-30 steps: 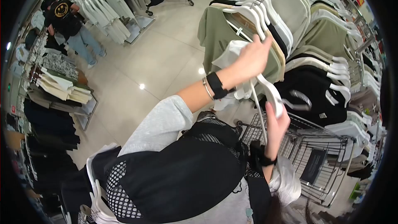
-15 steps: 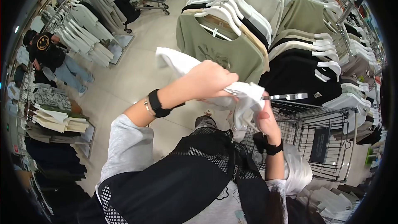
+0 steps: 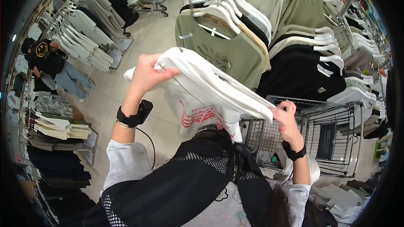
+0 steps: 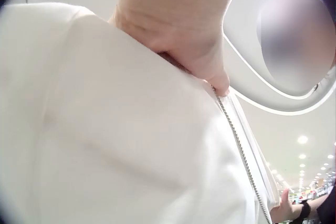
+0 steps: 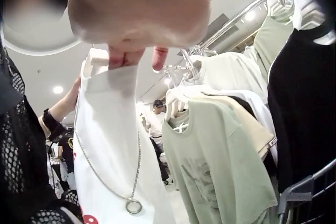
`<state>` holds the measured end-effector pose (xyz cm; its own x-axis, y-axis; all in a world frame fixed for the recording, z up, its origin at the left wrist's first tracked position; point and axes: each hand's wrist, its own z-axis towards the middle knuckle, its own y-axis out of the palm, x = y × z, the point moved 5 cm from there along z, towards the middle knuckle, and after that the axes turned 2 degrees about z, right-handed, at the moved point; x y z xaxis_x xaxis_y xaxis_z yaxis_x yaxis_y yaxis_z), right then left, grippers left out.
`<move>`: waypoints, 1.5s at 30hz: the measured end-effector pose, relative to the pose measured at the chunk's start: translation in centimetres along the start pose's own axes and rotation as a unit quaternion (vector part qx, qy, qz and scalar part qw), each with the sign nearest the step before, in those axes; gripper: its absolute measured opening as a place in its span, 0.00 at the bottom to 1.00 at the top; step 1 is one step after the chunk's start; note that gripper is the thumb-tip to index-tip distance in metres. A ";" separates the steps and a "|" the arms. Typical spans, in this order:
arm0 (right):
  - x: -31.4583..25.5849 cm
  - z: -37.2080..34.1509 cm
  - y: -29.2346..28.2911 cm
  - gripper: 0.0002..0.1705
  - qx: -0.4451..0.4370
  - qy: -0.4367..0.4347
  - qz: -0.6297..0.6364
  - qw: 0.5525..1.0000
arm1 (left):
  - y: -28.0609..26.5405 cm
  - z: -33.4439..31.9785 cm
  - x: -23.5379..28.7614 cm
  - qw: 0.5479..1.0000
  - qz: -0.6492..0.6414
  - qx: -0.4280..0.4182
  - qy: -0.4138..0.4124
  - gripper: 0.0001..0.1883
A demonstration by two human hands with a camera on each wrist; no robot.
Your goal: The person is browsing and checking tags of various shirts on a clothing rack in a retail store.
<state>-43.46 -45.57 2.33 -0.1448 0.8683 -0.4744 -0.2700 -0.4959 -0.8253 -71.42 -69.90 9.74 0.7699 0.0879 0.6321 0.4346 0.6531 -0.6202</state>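
Note:
Between my two hands hangs a white T-shirt [image 3: 198,115] with a red print, on a white hanger [image 3: 227,94] whose metal hook points up and away. My left hand [image 3: 147,75] pinches the shirt and hanger at the left shoulder, thumb on top. At the other shoulder, my right hand [image 3: 288,122] holds the shirt by the hanger's end; in the right wrist view some of its fingers are hidden behind the white cloth. A thin silver chain [image 4: 239,142] runs down the shirt front, and its ring pendant [image 5: 133,206] shows in the right wrist view.
Just beyond the shirt, a sage green top [image 3: 235,54] hangs at the front of a full rack. Black tops [image 3: 303,73] hang to the right, over a wire shopping cart [image 3: 353,138]. Clothes racks line the left side, where a person [image 3: 50,63] stands.
The white T-shirt was bunched between my hands and is now spread along the hanger. My left hand has moved left to one shoulder, and the hanger's hook has swung upward.

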 end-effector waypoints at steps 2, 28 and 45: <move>-1.3 0.6 -1.8 0.16 0.009 -0.037 -0.074 0.997 | 0.1 -0.8 -2.5 0.996 0.006 0.038 -0.075 0.17; -0.6 6.6 -4.7 0.07 -0.004 -0.020 0.015 1.000 | 5.8 3.3 -6.1 0.988 0.118 0.035 0.091 0.09; -0.7 7.7 -1.2 0.20 0.090 0.131 0.151 0.976 | 10.0 5.0 0.6 0.968 0.101 -0.009 0.229 0.16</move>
<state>-50.36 -45.52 5.95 -0.0013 0.6397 -0.7686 -0.4196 -0.6980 -0.5803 -68.95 -59.55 6.27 0.9645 -0.1328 0.2281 0.2589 0.6443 -0.7196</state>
